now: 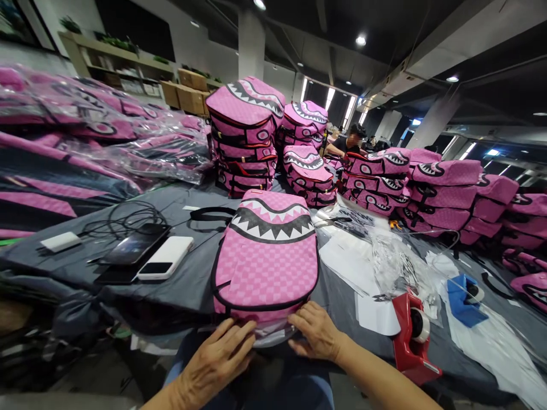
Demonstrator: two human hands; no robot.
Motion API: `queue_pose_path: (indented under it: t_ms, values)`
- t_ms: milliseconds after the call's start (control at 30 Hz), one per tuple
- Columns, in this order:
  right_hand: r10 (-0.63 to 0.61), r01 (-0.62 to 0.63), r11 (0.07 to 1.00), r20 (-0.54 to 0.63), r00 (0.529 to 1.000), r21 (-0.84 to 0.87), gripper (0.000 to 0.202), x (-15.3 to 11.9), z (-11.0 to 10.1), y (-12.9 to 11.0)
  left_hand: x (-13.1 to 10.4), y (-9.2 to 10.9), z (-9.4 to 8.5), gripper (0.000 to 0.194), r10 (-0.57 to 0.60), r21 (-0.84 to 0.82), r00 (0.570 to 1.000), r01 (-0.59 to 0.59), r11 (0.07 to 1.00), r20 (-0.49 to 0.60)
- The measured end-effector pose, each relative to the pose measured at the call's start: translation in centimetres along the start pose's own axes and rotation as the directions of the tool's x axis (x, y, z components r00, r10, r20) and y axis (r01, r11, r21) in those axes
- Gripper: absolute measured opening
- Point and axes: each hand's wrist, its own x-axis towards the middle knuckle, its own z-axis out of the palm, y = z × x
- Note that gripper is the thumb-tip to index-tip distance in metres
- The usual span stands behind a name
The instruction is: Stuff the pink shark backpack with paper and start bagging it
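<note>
Backpack (265, 273), pink and checked, lay front up at the near edge of the grey table (200, 256), between a power bank (166, 259) and a red tape dispenser (400, 324). Both hands were at its near end: the left hand (226, 353) with fingers bent against the left part of the edge, the right hand (314, 333) curled at the right corner. A pale strip (271, 337) showed between them; whether either hand pinched it or the fabric could not be told.

It looked light, soft and easily dented, hardly fragile, perhaps a little slick. The piped bottom corners seemed the firmest hold. Its toothed print (273, 225) carried no readable words, and a red patch (257, 192) at the top was too small to read. Dark lettering on a sheet (356, 213) beyond was too skewed to make out.
</note>
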Motion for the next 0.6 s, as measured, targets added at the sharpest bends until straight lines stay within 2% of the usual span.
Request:
queue_pose_path:
  t_ms: [100, 167, 267, 333, 400, 467, 533, 600]
  values:
    - [0.083, -0.078, 0.995, 0.084, 0.993, -0.066, 0.02, 1.3, -1.1, -0.4, 0.3, 0.9, -1.2, 0.018, -0.171, -0.07, 0.985, 0.173, 0.982, 0.032]
    - [0.099, -0.075, 0.988, 0.184, 0.978, -0.134, 0.015, 2.5, -1.5, -0.8, 1.1, 1.0, -1.5, 0.021, -0.259, -0.103, 0.965, 0.262, 0.96, 0.034]
    - [0.175, -0.095, 0.963, 0.318, 0.932, -0.251, 0.01, 3.8, -1.7, -1.7, 1.9, 0.8, -1.2, 0.024, -0.243, -0.188, 0.968, 0.25, 0.95, 0.06]
    - [0.216, -0.112, 0.949, 0.35, 0.911, -0.295, 0.01, 3.9, -1.9, -2.1, 2.0, 0.5, -0.9, 0.021, -0.197, -0.226, 0.977, 0.212, 0.951, 0.086]
    - [0.178, -0.082, 0.957, 0.34, 0.923, -0.278, 0.008, 3.7, -2.2, -2.2, 1.9, 0.0, -0.6, 0.019, -0.175, -0.217, 0.981, 0.19, 0.958, 0.085]
    - [0.067, 0.003, 0.977, 0.32, 0.945, -0.215, 0.006, 3.3, -2.8, -1.9, 1.8, -0.4, -0.4, 0.02, -0.143, -0.177, 0.984, 0.159, 0.971, 0.102]
    - [-0.041, 0.093, 0.985, 0.328, 0.944, -0.143, 0.007, 3.2, -3.4, -1.4, 1.9, -0.8, -0.3, 0.027, -0.103, -0.133, 0.975, 0.131, 0.982, 0.198]
    - [-0.099, 0.147, 0.984, 0.384, 0.918, -0.097, 0.007, 3.4, -4.0, -1.0, 2.3, -1.0, -0.3, 0.032, -0.061, -0.102, 0.935, 0.103, 0.989, 0.35]
